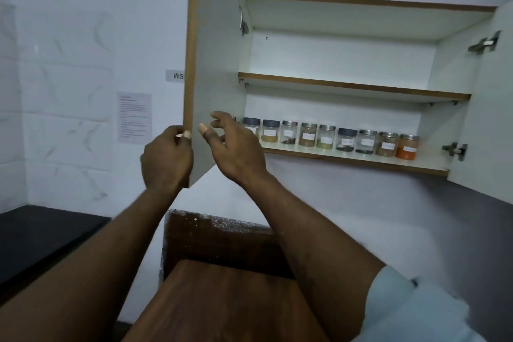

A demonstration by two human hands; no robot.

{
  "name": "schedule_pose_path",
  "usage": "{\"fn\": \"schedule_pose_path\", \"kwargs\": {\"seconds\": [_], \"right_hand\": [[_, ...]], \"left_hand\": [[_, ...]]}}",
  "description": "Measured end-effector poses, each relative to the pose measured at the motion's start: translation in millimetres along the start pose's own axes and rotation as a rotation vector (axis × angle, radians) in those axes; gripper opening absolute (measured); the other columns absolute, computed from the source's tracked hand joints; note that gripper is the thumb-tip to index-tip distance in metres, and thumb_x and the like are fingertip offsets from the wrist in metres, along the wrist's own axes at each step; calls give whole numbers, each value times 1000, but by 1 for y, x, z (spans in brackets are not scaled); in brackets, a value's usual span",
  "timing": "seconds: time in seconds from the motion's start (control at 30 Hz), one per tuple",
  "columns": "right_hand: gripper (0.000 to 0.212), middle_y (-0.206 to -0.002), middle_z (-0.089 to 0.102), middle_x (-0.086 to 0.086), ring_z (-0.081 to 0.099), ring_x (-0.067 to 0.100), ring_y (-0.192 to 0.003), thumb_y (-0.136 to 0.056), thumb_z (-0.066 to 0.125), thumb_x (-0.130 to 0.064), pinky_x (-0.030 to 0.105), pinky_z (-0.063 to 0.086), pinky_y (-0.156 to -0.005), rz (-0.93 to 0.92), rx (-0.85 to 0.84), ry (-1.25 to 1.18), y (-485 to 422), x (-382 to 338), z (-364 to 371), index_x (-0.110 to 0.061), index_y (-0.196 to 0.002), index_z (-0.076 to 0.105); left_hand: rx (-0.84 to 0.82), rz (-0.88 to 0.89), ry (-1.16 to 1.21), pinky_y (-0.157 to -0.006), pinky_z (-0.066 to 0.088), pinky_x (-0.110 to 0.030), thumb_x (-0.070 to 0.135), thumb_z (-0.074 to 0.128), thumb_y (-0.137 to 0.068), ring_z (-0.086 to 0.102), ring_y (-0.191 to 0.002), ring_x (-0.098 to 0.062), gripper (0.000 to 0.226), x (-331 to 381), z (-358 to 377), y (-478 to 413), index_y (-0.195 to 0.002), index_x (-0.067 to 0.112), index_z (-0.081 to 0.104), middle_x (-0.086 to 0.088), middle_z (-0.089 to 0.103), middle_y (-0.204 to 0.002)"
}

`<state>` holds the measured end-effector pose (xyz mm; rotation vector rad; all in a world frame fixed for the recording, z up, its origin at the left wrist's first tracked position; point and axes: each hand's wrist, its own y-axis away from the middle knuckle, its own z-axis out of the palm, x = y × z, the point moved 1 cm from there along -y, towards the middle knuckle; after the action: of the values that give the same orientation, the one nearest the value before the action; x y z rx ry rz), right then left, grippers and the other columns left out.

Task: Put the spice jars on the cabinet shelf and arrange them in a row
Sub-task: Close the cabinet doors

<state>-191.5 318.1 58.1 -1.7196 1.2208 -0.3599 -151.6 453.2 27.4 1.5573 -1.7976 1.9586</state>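
Several spice jars (pixel 327 136) with labels stand in a row on the bottom cabinet shelf (pixel 355 159); the rightmost holds orange powder (pixel 407 146). My left hand (pixel 166 157) grips the outer edge of the open left cabinet door (pixel 215 69). In front of that door's inner face my right hand (pixel 236 144) hovers with its fingers apart and nothing in it, hiding the left end of the jar row.
The middle shelf (pixel 352 87) holds nothing. The right cabinet door (pixel 483 97) stands open at the right edge. Below are a brown wooden table (pixel 222 305) and a dark counter (pixel 41 239) at the left. Paper notices (pixel 135 118) hang on the tiled wall.
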Motion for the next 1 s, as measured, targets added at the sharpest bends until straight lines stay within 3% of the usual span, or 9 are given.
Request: {"fn": "schedule_pose_path", "kwargs": {"seconds": [0.2, 0.3, 0.4, 0.53, 0.7, 1.0], "right_hand": [[38, -116, 73, -5, 68, 17, -104, -102, 49, -50, 38, 56, -86, 224, 212, -37, 11, 29, -34, -23, -125, 61], [25, -108, 73, -8, 70, 15, -93, -98, 58, -41, 33, 55, -79, 341, 244, 39, 16, 61, -57, -25, -116, 64], [18, -98, 73, -8, 68, 17, -90, -96, 59, -40, 31, 52, -74, 424, 293, 143, 17, 95, -77, -27, -107, 65], [25, -110, 74, -5, 69, 20, -101, -96, 62, -36, 33, 54, -80, 524, 352, 226, 17, 149, -98, -28, -120, 66], [36, -120, 73, -2, 68, 21, -110, -94, 68, -27, 33, 53, -87, 528, 324, 218, 12, 227, -114, -21, -130, 64], [28, -112, 74, 0, 70, 19, -101, -95, 68, -26, 24, 45, -76, 508, 261, 164, -21, 347, -128, -17, -122, 68]], "left_hand": [[-195, 329, 59, -73, 49, -32, 40, 52, -96, 68, -88, -22, 33, 42, 43, 33, -125, 36, 68, 4, 72, -105], [-289, 434, 25, -76, 55, -37, 44, 51, -97, 67, -99, -24, 39, 60, 74, 43, -134, 36, 61, 3, 64, -126], [-394, 516, -34, -85, 54, -42, 47, 59, -93, 58, -124, -25, 58, 73, 113, 53, -148, 40, 42, 10, 38, -157], [-500, 670, -159, -97, 51, -48, 55, 61, -91, 42, -141, -29, 81, 85, 171, 65, -158, 35, 20, 9, 6, -169], [-684, 663, -222, -108, 44, -56, 51, 65, -90, 1, -155, -29, 104, 91, 250, 75, -158, 37, -13, 14, -17, -166], [-546, 600, -257, -117, 29, -59, 40, 59, -93, -5, -154, -35, 100, 113, 359, 93, -158, 31, -16, 6, -17, -167]]}}
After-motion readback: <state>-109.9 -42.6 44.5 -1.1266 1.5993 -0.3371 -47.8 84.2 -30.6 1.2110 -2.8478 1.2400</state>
